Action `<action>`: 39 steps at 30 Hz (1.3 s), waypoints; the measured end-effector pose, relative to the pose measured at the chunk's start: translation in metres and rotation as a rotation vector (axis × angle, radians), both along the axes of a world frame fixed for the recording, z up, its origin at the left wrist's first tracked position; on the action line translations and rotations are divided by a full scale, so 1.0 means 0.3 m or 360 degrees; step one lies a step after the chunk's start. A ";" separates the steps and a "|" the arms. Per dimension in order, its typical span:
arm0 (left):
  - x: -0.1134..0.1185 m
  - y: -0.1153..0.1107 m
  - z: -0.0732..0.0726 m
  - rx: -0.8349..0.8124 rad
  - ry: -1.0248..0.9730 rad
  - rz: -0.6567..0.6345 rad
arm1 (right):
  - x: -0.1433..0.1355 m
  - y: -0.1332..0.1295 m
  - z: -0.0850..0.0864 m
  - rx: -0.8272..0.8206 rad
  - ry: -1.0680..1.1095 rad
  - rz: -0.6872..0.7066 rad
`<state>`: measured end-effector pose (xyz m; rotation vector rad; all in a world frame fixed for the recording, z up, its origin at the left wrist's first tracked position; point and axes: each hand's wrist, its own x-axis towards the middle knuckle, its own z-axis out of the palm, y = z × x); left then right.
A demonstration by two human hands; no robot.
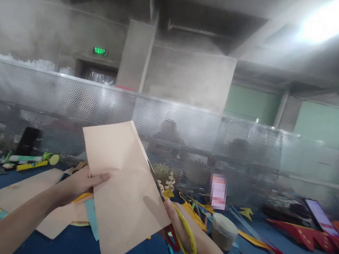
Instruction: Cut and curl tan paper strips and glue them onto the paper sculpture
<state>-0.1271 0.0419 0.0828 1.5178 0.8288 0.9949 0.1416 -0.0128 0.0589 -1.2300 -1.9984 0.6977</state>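
My left hand (pixel 82 184) pinches the left edge of a beige sheet of paper (pixel 123 196), thumb on top and fingers behind. The sheet is tilted upright in front of me, with a faint crease across it. At its right edge, my right hand (pixel 180 224) is closed on a pair of scissors (pixel 188 235) with yellow and red handles. Part of the dark blade shows along the paper's right edge; the rest is hidden by the sheet and the hand.
Beige paper pieces (pixel 30 188) lie on the blue table (pixel 56 249) at left, near a yellow utility knife (pixel 32 165). A tape roll (pixel 224 230), yellow and red paper scraps and a phone (pixel 322 216) sit at right. Behind stands a perforated metal screen (pixel 103 106).
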 end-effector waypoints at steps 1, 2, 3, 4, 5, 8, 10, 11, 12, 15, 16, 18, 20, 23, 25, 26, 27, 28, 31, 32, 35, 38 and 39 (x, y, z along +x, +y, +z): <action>0.000 0.001 -0.001 0.0002 -0.0006 0.0010 | -0.003 0.004 -0.003 -0.0023 0.0009 -0.0041; -0.001 0.002 -0.002 0.0007 -0.0007 0.0023 | -0.006 0.007 -0.006 -0.0046 0.0025 -0.0089; -0.001 0.001 -0.002 0.0008 -0.0002 0.0030 | -0.010 0.010 -0.008 -0.0063 0.0042 -0.0133; -0.001 0.001 -0.001 0.0009 0.0006 0.0031 | -0.014 0.012 -0.011 -0.0073 0.0059 -0.0166; 0.000 -0.001 0.000 0.0011 0.0012 0.0028 | -0.017 0.013 -0.013 -0.0075 0.0078 -0.0190; 0.001 -0.004 0.003 0.0022 0.0009 0.0017 | -0.022 0.013 -0.015 -0.0087 0.0118 -0.0241; 0.001 -0.006 0.004 0.0025 -0.0002 0.0026 | -0.022 0.012 -0.014 -0.0096 0.0119 -0.0262; 0.000 -0.006 0.004 0.0022 -0.0006 0.0028 | -0.021 0.011 -0.012 -0.0096 0.0117 -0.0270; -0.001 -0.006 0.004 0.0019 -0.0009 0.0028 | -0.022 0.009 -0.011 -0.0098 0.0113 -0.0276; -0.003 -0.005 0.002 0.0021 -0.0010 0.0014 | -0.025 0.005 -0.005 -0.0107 0.0107 -0.0294; -0.003 -0.005 0.002 0.0023 -0.0009 0.0003 | -0.027 0.004 -0.004 -0.0112 0.0106 -0.0299; -0.004 -0.005 0.002 0.0025 -0.0010 0.0003 | -0.031 0.003 -0.002 -0.0123 0.0105 -0.0304; -0.004 -0.004 0.002 0.0018 -0.0005 0.0014 | -0.033 0.003 -0.002 -0.0132 0.0104 -0.0301; -0.004 -0.007 0.005 0.0003 -0.0025 0.0055 | -0.033 0.006 -0.004 -0.0139 0.0112 -0.0289; -0.005 -0.011 0.009 -0.0025 -0.0096 0.0056 | -0.032 0.008 -0.005 -0.0147 0.0117 -0.0275; -0.005 -0.014 0.011 -0.0045 -0.0140 0.0052 | -0.031 0.008 -0.006 -0.0152 0.0116 -0.0265; -0.005 -0.015 0.013 -0.0062 -0.0181 0.0049 | -0.031 0.009 -0.007 -0.0155 0.0114 -0.0255; -0.004 -0.016 0.014 -0.0074 -0.0211 0.0058 | -0.031 0.009 -0.009 -0.0156 0.0110 -0.0244; 0.001 -0.013 0.013 -0.0071 -0.0237 0.0120 | -0.030 0.012 -0.015 -0.0142 0.0108 -0.0230; 0.004 -0.011 0.011 -0.0062 -0.0238 0.0141 | -0.029 0.014 -0.017 -0.0137 0.0103 -0.0225; 0.011 -0.003 0.006 -0.0058 -0.0230 0.0179 | -0.027 0.017 -0.023 -0.0125 0.0058 -0.0197; 0.014 -0.001 0.005 -0.0076 -0.0198 0.0180 | -0.021 0.014 -0.023 -0.0101 0.0001 -0.0156; 0.014 -0.001 0.005 -0.0078 -0.0184 0.0174 | -0.018 0.012 -0.022 -0.0080 -0.0025 -0.0141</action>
